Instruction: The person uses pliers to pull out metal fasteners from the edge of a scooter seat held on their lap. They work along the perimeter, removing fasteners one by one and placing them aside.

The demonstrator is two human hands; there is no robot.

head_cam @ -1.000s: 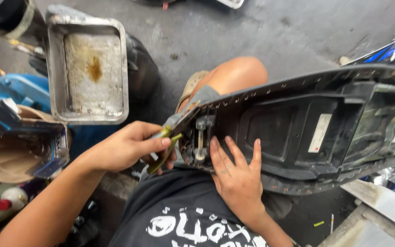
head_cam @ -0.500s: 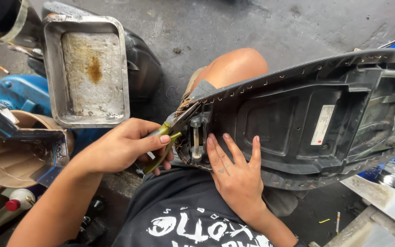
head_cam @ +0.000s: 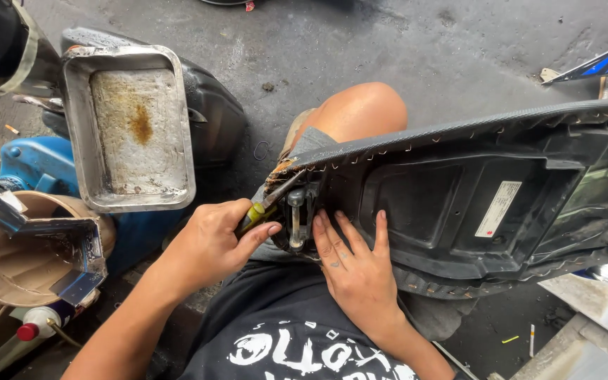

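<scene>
Head view, read left to right. At far left I see a round brown tub (head_cam: 8, 260) with a bent metal bracket (head_cam: 72, 253) across its mouth, a blue container (head_cam: 33, 165) behind it, and a white bottle with a red cap (head_cam: 33, 327) low at the near edge. Farther off lies a rectangular metal tray (head_cam: 131, 130), empty, its floor rust-stained, resting on a dark rounded cover (head_cam: 216, 116).

My left hand (head_cam: 212, 243) comes next. Its grip is pressed together around the yellow-green handle of a screwdriver (head_cam: 265, 205), and the shaft runs up and to the right, its tip meeting the torn, stapled edge at the left end of the upturned seat (head_cam: 459, 204). That edge lies just right of and slightly beyond the grip, so the left hand is the nearer one to it. The seat rests across my lap and bare knee (head_cam: 357, 112), with its long axis running left to right and the far right end rising.

My right hand (head_cam: 357, 274) lies flat on the seat's black plastic underside, fingers spread, pinching nothing, just right of a metal latch fitting (head_cam: 295, 214). The underside shows moulded ribs, a white label (head_cam: 497, 207) and a row of staples along the cover's rim. Grey concrete floor (head_cam: 416, 42) lies behind
</scene>
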